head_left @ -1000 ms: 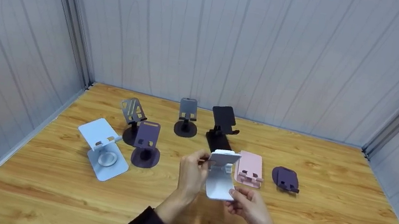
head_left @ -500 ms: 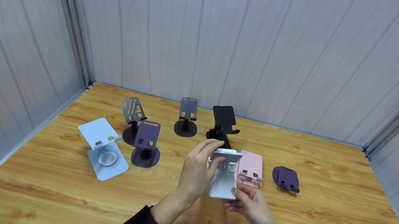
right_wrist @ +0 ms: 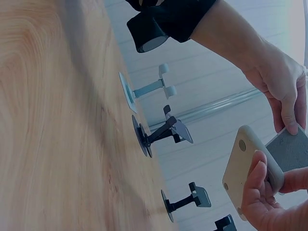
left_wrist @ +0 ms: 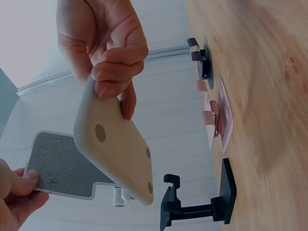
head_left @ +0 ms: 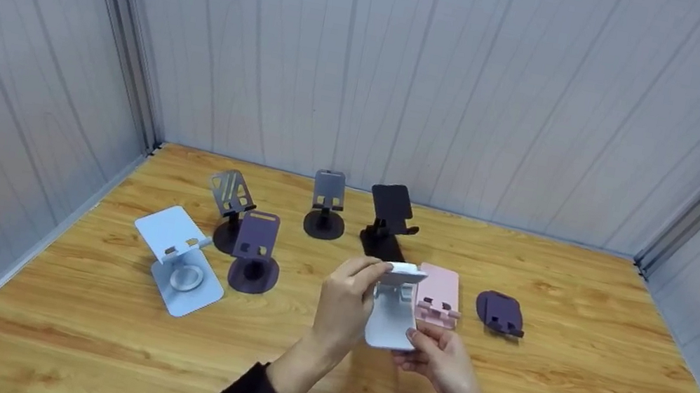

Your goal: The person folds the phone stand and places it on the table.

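Observation:
A white phone stand (head_left: pixel 391 317) is held up above the table, its base tilted and its upper plate partly folded over it. My left hand (head_left: pixel 346 303) pinches the edge of that plate, whose grey textured pad (left_wrist: pixel 67 163) shows in the left wrist view. My right hand (head_left: pixel 440 361) grips a corner of the base between thumb and fingers. Round feet dot the base's underside (right_wrist: pixel 240 168) in the right wrist view. Behind the held stand lies a pink phone stand (head_left: pixel 439 286), folded low. A black phone stand (head_left: pixel 393 207) stands upright farther back.
A light blue stand (head_left: pixel 173 232), a purple stand (head_left: pixel 258 238) and a grey stand (head_left: pixel 231 194) stand on the left. Another grey stand (head_left: pixel 329 187) is at the back. A folded purple stand (head_left: pixel 502 313) lies right. Walls enclose the wooden table (head_left: pixel 576 377).
My left hand has shifted from the side of the white phone stand's upper plate up to its top edge. The stand has moved slightly right; my right hand keeps its grip on the base.

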`<state>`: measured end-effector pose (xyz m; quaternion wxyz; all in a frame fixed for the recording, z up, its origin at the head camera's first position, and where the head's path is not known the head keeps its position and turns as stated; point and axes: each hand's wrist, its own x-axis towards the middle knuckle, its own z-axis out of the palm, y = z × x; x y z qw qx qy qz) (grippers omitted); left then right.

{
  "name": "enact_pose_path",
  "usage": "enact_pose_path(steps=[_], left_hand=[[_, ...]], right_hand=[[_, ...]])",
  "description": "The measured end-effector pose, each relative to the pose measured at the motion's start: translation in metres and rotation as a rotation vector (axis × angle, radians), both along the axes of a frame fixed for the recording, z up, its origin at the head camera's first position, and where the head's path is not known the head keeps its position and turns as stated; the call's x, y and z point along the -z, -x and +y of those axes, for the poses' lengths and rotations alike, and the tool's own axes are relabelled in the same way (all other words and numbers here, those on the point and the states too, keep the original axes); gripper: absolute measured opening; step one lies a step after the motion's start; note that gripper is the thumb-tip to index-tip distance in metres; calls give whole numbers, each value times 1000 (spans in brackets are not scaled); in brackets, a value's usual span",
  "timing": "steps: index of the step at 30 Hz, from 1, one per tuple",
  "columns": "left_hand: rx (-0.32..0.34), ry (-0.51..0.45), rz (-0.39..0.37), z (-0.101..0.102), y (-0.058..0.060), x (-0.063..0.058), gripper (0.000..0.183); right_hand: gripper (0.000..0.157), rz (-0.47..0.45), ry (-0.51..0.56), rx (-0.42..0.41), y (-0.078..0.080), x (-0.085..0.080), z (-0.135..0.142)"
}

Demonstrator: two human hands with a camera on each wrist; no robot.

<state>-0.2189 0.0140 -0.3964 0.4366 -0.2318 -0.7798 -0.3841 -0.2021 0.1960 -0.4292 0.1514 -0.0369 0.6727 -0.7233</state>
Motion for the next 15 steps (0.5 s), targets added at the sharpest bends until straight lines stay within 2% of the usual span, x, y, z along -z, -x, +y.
enact_pose_path(steps=[4,8,11,15], left_hand=[[-24,0,122,3,1,8,33],[-1,4,236,6,3,18,35],[23,2,267,7,3,23,35],[40,12,277,9,0,27,41]], right_hand=[[38,5,-7,17,-1,-2,0],[31,4,-4,55,0,-3,2],[29,0,1,72,1,-4,4],[41,3,-5,78,1,-5,5]])
